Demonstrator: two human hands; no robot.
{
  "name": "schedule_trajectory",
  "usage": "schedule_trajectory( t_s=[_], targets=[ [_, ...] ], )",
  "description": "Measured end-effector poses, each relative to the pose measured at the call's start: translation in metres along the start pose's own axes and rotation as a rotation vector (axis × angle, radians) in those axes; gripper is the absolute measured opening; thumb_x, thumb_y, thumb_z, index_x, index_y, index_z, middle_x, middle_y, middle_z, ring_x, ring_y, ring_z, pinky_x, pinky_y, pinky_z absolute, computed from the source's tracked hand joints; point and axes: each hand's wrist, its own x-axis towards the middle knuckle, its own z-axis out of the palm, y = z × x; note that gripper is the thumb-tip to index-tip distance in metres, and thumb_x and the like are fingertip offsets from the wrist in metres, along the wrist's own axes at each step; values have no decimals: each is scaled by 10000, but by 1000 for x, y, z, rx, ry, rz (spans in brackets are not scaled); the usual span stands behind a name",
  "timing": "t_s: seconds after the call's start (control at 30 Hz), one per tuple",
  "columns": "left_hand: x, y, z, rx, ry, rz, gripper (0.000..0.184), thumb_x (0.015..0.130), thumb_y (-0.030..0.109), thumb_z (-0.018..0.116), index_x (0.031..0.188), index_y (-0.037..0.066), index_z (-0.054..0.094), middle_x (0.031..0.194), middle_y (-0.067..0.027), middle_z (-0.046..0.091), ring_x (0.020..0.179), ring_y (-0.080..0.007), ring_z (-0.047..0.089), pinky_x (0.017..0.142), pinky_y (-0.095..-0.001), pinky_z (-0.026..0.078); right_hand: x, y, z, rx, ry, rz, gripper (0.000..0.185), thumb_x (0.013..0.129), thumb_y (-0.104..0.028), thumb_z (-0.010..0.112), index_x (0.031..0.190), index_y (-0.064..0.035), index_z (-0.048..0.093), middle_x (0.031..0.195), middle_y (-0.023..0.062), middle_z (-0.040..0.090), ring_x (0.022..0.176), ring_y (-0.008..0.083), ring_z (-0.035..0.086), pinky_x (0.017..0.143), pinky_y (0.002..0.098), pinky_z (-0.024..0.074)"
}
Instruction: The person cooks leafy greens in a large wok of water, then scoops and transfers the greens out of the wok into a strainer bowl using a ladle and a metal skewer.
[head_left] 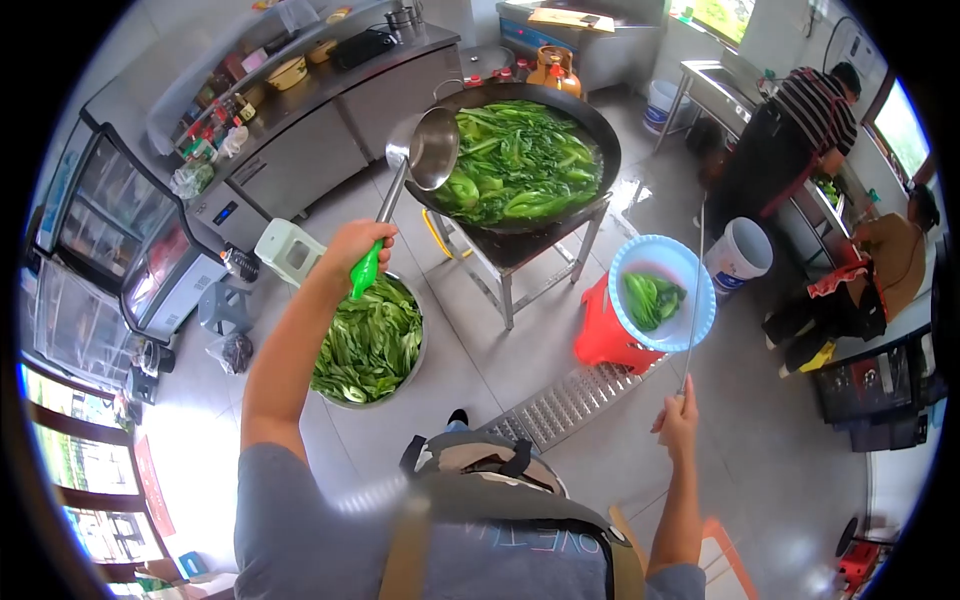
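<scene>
My left hand [355, 255] grips the green handle of a metal ladle [432, 150], whose bowl is over the left rim of a large wok [612, 150]. Leafy greens [530, 165] fill the wok in liquid. In my right hand [679, 425] is a long thin rod [697, 300], pointing up past the light blue basket's right side; its far end is hard to make out. A few greens [652, 300] lie inside the blue basket [708, 300], which sits on a red bucket [610, 335]. Below my left forearm, a metal basin [421, 365] holds more greens [368, 340].
The wok rests on a metal stand [508, 300]. An orange gas cylinder [555, 72] is behind it. Stools [288, 250] stand left, a white bucket [740, 250] right. Two people [790, 130] work at the right. A metal grate [570, 405] crosses the floor.
</scene>
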Motion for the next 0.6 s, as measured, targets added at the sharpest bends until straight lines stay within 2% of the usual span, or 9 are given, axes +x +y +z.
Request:
schedule_trajectory(
  t_s=[0.03,0.13,0.17,0.27,0.3,0.4,0.43,0.53,0.6],
  targets=[
    [3,0,-3,4,2,16,136,763,107,572,711,30,473,619,-38,487,472,-105,463,398,-254,386,-4,-16,7,57,-8,-17,573,775,-46,440,1326,-68,284,608,23,485,419,87,447,343,231,398],
    [16,1,-14,37,3,55,141,756,100,574,704,21,469,613,-48,488,460,-115,472,389,-266,392,3,-80,20,-102,-97,19,537,779,-50,443,1301,-50,315,639,37,503,453,91,464,364,229,400],
    [20,3,-16,55,5,64,145,756,102,575,703,20,468,606,-51,486,455,-119,474,388,-268,394,4,-102,24,-169,-144,-60,469,778,-55,443,1241,-25,373,665,48,506,454,93,467,357,237,383],
    [36,2,-26,95,-4,71,158,755,107,578,696,16,463,575,-53,478,432,-127,476,378,-270,395,5,-170,64,-274,-247,-10,366,779,-68,444,1140,-8,440,675,50,494,438,90,446,346,240,367],
    [42,1,-30,109,-12,68,163,754,109,580,693,14,461,563,-52,475,423,-130,475,374,-270,395,11,-183,80,-335,-268,-3,203,785,-84,444,970,-11,481,676,47,477,427,99,434,342,256,363],
    [42,7,-42,116,-41,81,174,752,114,580,687,12,455,533,-54,473,403,-131,468,364,-273,391,38,-203,125,-519,-278,136,209,796,-174,460,922,-12,499,739,63,490,422,111,431,352,263,352],
    [49,3,-49,62,-42,106,176,750,118,579,691,16,449,533,-56,480,394,-132,466,356,-275,386,43,-211,144,-471,-271,174,85,791,-97,472,788,-15,452,636,64,465,406,146,441,332,301,353],
    [64,4,-80,68,-84,102,172,754,120,574,694,25,443,541,-52,480,395,-129,469,359,-276,389,42,-237,203,-587,-436,396,123,796,-93,500,738,4,451,558,48,433,409,147,434,342,302,355],
    [75,3,-101,83,-116,109,170,761,134,567,732,20,445,555,-45,481,397,-128,473,361,-277,395,54,-231,243,-400,-579,542,154,800,-88,510,684,-14,439,515,30,407,417,139,431,350,278,361]
  ],
)
